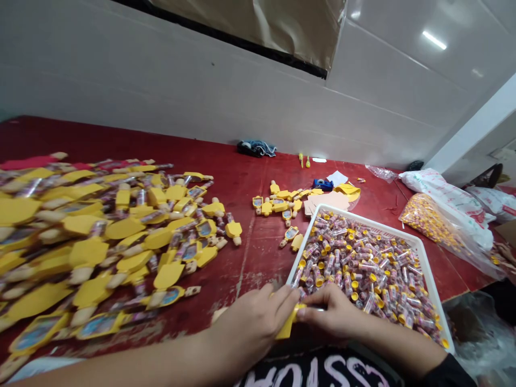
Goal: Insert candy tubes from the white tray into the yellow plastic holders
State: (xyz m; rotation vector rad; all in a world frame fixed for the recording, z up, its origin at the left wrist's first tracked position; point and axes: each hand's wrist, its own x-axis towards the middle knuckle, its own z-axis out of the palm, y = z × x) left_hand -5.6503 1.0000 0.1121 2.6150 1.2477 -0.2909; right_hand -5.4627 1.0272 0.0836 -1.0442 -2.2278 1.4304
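At the table's front edge my left hand is wrapped round a yellow toy piece. Close against it, my right hand pinches a small clear tube at the yellow piece's end. A white tray full of small tubes with yellow caps stands just beyond and right of my right hand. To the left spreads a large pile of yellow toys with beige ends, several with tubes attached. A smaller group of yellow toys lies behind my hands.
Beige cards, a blue object and a dark blue cloth bundle lie farther back on the red table. On the right are a bag of yellow caps, white bags and another person's hand.
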